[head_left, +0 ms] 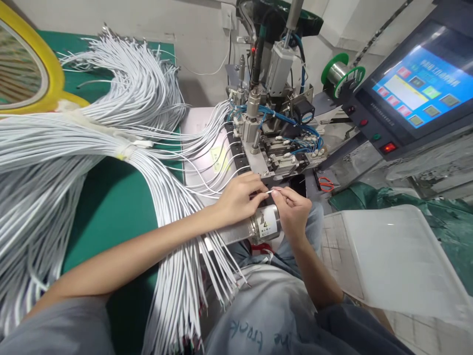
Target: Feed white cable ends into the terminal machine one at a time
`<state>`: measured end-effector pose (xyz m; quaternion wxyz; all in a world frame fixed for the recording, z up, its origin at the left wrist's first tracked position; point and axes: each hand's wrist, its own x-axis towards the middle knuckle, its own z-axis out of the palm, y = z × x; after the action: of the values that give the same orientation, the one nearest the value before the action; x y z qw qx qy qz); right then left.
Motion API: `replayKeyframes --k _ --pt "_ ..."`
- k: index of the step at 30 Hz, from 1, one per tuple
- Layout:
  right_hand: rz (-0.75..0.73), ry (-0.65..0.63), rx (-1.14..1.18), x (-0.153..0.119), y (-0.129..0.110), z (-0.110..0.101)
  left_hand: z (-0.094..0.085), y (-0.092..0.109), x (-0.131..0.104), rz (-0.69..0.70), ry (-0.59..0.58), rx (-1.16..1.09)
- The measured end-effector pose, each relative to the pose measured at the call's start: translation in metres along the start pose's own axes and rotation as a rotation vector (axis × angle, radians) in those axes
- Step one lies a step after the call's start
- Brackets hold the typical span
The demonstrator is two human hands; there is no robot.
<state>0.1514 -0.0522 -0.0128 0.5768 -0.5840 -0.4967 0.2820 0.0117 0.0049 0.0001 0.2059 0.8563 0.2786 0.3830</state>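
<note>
Near the machine's front edge, my left hand (pixel 242 197) pinches a thin white cable (pixel 271 191) between thumb and fingers. My right hand (pixel 293 212) grips the same cable close to its end, its fingertips almost touching those of the left. Just below the fingers is a metal cylinder (pixel 268 223) with a white label. Several white cables (pixel 218 138) run over a pale plate into the machine's black row of slots. A large bundle of white cables (pixel 162 197) lies under my left forearm, its ends hanging toward my lap.
Behind my hands stands the machine (pixel 253 123) with blue tubes. A lit screen (pixel 421 88) and a wire spool (pixel 337 74) are at the right. Red-handled scissors (pixel 325 184) lie near a white bin (pixel 399 256). More cables (pixel 136 84) cover the green table (pixel 121 197).
</note>
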Motion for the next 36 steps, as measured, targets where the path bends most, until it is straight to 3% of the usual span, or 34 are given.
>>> replayKeyframes --k 4,8,10,17,21,24,27,29,32,36 --pt "0.051 -0.081 0.022 0.006 -0.007 -0.005 -0.001 -0.002 0.0 0.069 0.018 0.083" --pt "0.012 -0.156 -0.052 0.012 -0.009 -0.012 -0.003 0.0 -0.002 0.216 0.045 0.263" --pt "-0.013 -0.161 -0.05 0.013 -0.009 -0.013 -0.003 0.002 -0.003 0.218 0.065 0.285" --pt "0.025 -0.036 0.129 0.007 0.008 0.003 0.0 0.001 -0.002 -0.089 0.025 -0.166" --pt "0.124 -0.191 0.311 0.014 0.015 -0.001 -0.006 -0.004 0.005 -0.057 -0.084 -0.387" --pt "0.187 -0.351 0.278 0.024 0.012 -0.012 -0.014 -0.009 0.009 0.084 -0.162 -0.242" --pt "0.123 -0.381 0.048 0.031 0.006 -0.022 -0.019 -0.01 0.009 0.238 -0.259 0.119" --pt "0.054 -0.385 -0.105 0.032 0.003 -0.024 -0.019 -0.009 0.008 0.269 -0.306 0.293" --pt "-0.047 -0.33 -0.2 0.029 0.004 -0.02 -0.014 -0.006 0.006 0.162 -0.26 0.281" --pt "-0.05 -0.136 -0.119 0.018 0.011 -0.008 -0.005 -0.005 0.005 -0.146 -0.202 -0.032"
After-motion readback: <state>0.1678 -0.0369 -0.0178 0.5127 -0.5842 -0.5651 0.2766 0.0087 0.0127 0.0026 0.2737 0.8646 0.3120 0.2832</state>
